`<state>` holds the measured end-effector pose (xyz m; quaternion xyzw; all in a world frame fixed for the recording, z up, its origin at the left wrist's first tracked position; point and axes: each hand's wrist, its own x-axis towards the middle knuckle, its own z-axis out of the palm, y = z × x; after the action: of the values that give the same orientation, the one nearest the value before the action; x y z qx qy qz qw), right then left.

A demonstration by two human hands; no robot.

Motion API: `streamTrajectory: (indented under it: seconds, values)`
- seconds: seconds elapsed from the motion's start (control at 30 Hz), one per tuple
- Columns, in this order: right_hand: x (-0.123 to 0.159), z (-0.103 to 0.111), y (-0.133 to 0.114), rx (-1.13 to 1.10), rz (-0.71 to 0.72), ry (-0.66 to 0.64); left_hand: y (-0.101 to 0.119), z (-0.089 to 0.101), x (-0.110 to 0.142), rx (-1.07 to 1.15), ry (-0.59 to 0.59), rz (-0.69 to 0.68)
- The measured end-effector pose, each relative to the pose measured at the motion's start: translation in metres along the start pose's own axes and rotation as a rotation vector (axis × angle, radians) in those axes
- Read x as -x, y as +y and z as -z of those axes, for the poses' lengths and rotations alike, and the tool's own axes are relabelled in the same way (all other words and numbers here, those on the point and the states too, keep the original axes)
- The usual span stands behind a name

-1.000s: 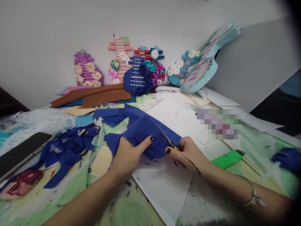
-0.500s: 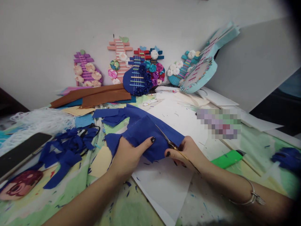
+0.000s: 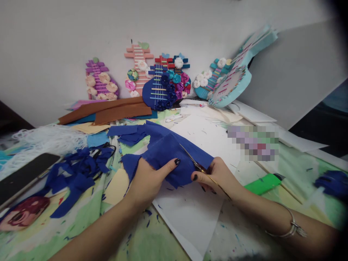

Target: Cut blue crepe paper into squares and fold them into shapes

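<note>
My left hand (image 3: 148,179) pinches the near edge of a piece of dark blue fabric (image 3: 165,150), thumb on top, holding it just above a white sheet of paper (image 3: 190,206). My right hand (image 3: 217,175) grips small gold scissors (image 3: 194,163) whose blades point up and left into the fabric, close to my left thumb. More of the blue fabric trails back toward the left.
A heap of blue fabric scraps (image 3: 74,170) and a black phone (image 3: 23,175) lie left. A green lighter (image 3: 262,183) lies right. Brown felt sheets (image 3: 108,110) and decorated guitar-shaped crafts (image 3: 163,81) stand by the wall. White netting (image 3: 46,139) sits far left.
The scissors have pushed a little further into the blue fabric, and the fabric's near edge has shifted slightly. Both hands stay in nearly the same place.
</note>
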<state>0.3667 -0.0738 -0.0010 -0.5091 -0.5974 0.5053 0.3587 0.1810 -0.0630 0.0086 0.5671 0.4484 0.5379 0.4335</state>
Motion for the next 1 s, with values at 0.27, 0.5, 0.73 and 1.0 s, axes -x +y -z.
streamTrajectory:
  seconds: [0.27,0.5,0.73,1.0]
  values:
    - [-0.0005,0.0004,-0.0023,-0.016,-0.015,0.008,0.0012,-0.0003,-0.0005,-0.001,-0.009,0.004]
    - [-0.0002,-0.0013,-0.004,-0.015,-0.047,0.016,0.0004,-0.0001,-0.0007,-0.009,0.017,0.002]
    - [-0.0001,-0.0025,-0.0038,0.013,-0.104,0.024,0.0022,-0.0009,-0.0006,0.027,-0.002,0.019]
    - [0.0041,-0.003,-0.0065,-0.099,0.04,-0.053,-0.0029,0.0011,-0.0063,0.18,0.021,0.043]
